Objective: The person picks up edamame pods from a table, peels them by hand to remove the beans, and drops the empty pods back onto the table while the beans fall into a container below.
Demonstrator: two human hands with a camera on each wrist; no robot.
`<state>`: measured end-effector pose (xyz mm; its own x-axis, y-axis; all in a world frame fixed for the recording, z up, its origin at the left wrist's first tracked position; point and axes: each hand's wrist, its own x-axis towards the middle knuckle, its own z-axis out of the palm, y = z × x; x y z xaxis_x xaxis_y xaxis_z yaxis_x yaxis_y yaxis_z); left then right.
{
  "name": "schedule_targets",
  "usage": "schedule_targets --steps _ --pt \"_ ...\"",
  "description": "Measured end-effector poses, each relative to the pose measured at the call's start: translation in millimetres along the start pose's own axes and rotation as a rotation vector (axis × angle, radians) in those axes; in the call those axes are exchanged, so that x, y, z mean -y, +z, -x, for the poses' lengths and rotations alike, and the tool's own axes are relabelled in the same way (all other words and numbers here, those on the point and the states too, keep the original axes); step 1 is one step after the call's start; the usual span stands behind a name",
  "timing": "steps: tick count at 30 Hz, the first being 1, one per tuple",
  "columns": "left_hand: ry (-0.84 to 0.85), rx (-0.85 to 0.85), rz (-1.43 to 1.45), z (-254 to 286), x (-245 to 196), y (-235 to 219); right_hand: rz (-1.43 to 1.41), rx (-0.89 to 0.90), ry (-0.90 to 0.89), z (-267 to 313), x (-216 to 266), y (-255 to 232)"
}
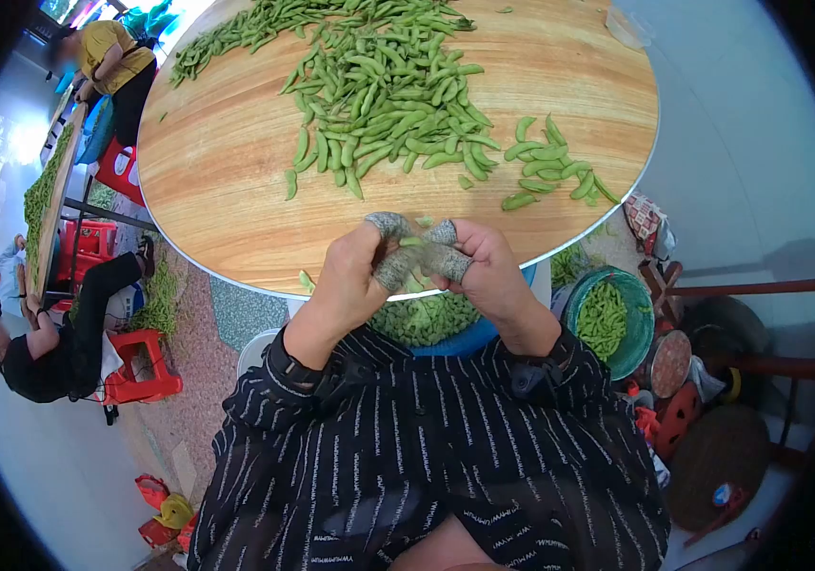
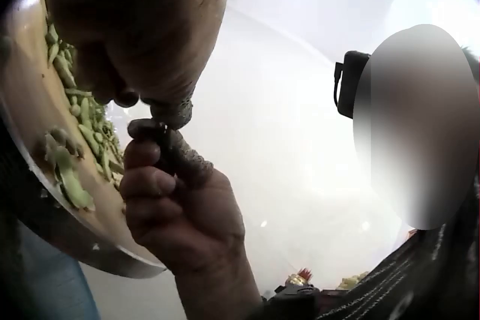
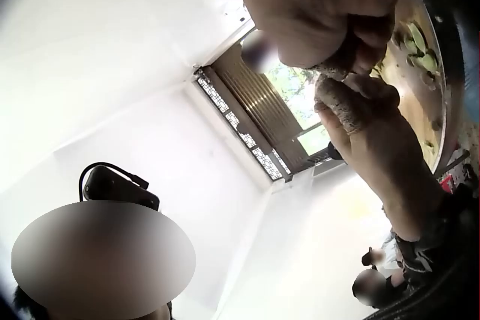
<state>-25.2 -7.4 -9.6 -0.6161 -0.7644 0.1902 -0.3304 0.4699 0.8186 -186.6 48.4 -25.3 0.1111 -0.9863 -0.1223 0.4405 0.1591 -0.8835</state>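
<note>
Both hands meet fingertip to fingertip over the near edge of a round wood-grain table, with worn grey covers on thumbs and fingers. Between them shows a bit of green soybean pod; the fingers hide the rest. My left hand pinches it from one side, and my right hand pinches it from the other. Below them stands a blue tub of shelled green soybeans. Ahead on the table lies a big heap of soybean pods. A smaller group of pods sits to the right.
A green bucket of pods stands on the floor at right, beside wooden bars. At left, seated people work at another table near red stools. A clear plastic container sits at the table's far right edge.
</note>
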Motion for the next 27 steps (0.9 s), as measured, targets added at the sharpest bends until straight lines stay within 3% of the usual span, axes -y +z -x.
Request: schedule_targets --steps 3,5,8,10,12,13,16,18,21,22,24,25,27 --pt "-0.106 0.061 0.194 -4.3 3.4 -2.6 0.109 0.016 -0.043 -1.8 -4.3 -0.9" --pt "-0.064 0.009 0.275 -5.5 7.1 6.6 0.342 0.051 -0.335 -5.1 -5.1 0.2" --pt "0.006 -0.059 0.394 -6.8 17.9 15.9 0.513 0.094 -0.379 -5.3 -6.7 -2.6" --pt "0.028 -0.076 0.432 -6.0 19.6 14.5 0.461 0.067 -0.324 -1.8 -4.1 -3.4" --pt "-0.294 0.069 0.649 -2.2 16.9 5.0 0.412 0.039 -0.272 3.1 5.4 -9.9" --pt "-0.296 0.074 0.649 0.5 11.7 3.1 0.513 -0.038 -0.257 7.7 14.1 -19.5" --pt "-0.251 0.154 0.489 7.5 5.3 -3.1 0.734 -0.222 -0.248 18.1 36.1 -55.9" --pt "-0.174 0.367 0.101 10.8 10.3 -8.6 0.813 -0.333 -0.273 20.1 41.8 -80.0" --pt "-0.056 0.4 -0.016 -1.1 -0.5 -9.2 0.983 -0.487 -0.295 28.7 59.3 -91.0" --pt "-0.052 0.4 -0.017 -7.9 -1.8 -9.3 1.001 -0.533 -0.308 30.2 59.2 -94.8" --pt "0.161 0.349 -0.004 -25.9 -2.0 -10.1 0.94 -0.535 -0.36 31.3 53.7 -97.6" --pt "0.164 0.353 -0.007 -36.8 0.2 -8.0 0.88 -0.531 -0.407 32.0 50.3 -98.2" --pt "0.269 0.11 -0.276 -61.4 6.5 1.1 0.838 -0.537 -0.387 32.1 43.6 -94.0"
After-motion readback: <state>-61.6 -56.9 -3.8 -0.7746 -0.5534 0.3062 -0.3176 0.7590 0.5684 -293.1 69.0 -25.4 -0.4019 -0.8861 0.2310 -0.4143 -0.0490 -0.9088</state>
